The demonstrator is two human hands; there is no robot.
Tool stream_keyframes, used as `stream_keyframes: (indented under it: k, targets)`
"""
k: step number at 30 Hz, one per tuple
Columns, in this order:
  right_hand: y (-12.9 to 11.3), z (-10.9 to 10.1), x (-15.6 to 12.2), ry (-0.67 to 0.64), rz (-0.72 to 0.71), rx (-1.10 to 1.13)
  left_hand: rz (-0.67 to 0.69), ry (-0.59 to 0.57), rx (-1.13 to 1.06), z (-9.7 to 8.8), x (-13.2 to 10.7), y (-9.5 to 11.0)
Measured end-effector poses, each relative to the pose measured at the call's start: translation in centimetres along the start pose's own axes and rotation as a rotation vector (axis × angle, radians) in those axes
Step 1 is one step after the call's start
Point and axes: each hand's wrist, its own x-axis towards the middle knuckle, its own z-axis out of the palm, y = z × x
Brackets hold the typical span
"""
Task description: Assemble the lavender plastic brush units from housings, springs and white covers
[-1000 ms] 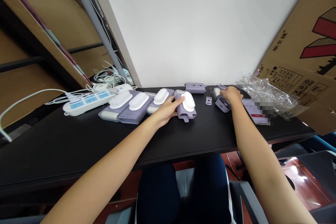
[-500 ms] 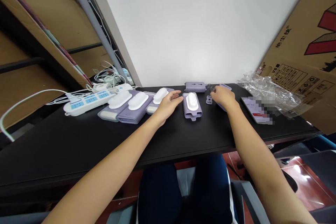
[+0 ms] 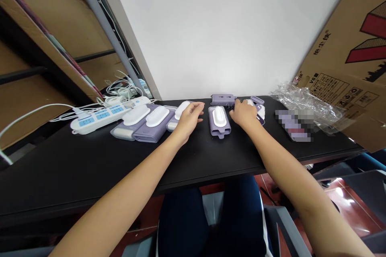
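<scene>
White-topped purple case (image 3: pixel 220 121): laid on the worktop (image 3: pixel 193 164) between both hands; long axis near-to-far, tabbed end pointed near.
Left hand (image 3: pixel 189 121): half open, nothing seen held, near the similar cases (image 3: pixel 153 127).
Right hand (image 3: pixel 245 114): lowered just right; fingers partly hidden, grip cannot be told.

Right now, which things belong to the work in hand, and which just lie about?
Likely work: white-topped purple case; three similar cases; purple case behind; parts by right hand.
Likely lying about: power strip; phone; clear plastic wrap; cardboard box.

Head-worn view, facing forward and down
</scene>
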Motion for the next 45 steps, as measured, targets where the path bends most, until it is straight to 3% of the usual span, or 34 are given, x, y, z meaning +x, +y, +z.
stream_keyframes:
  k: [6, 15, 17, 22, 26, 30, 37, 45]
  targets:
    - [-0.2, 0.4, 0.5, -0.123, -0.049, -0.056, 0.006, -0.009, 0.030, 0.0, -0.1, 0.0]
    - [0.4, 0.1, 0.3, -0.004, -0.052, 0.013, 0.033, -0.035, 0.049, 0.0, -0.3, 0.3]
    - [1.0, 0.2, 0.6, 0.062, -0.081, 0.201, 0.059, -0.046, 0.055, 0.0, -0.4, 0.5]
    - [0.7, 0.7, 1.3, 0.134, -0.304, 1.006, 0.167, -0.066, 0.107, 0.1, -0.7, 0.9]
    - [-1.2, 1.0, 0.1, 0.075, -0.471, 1.297, 0.220, -0.056, 0.098, 0.3, -0.8, 1.0]
    - [-2.2, 0.8, -1.3, 0.045, -0.572, 1.258, 0.285, -0.026, 0.084, 0.1, -0.6, 0.9]
    - [-0.8, -0.5, -2.5, 0.123, -0.462, 0.889, 0.358, 0.115, 0.057, -0.5, -0.2, 0.8]
    - [-1.4, -0.6, -3.0, 0.157, -0.590, 0.838, 0.412, 0.154, 0.102, -0.6, -0.6, 1.0]
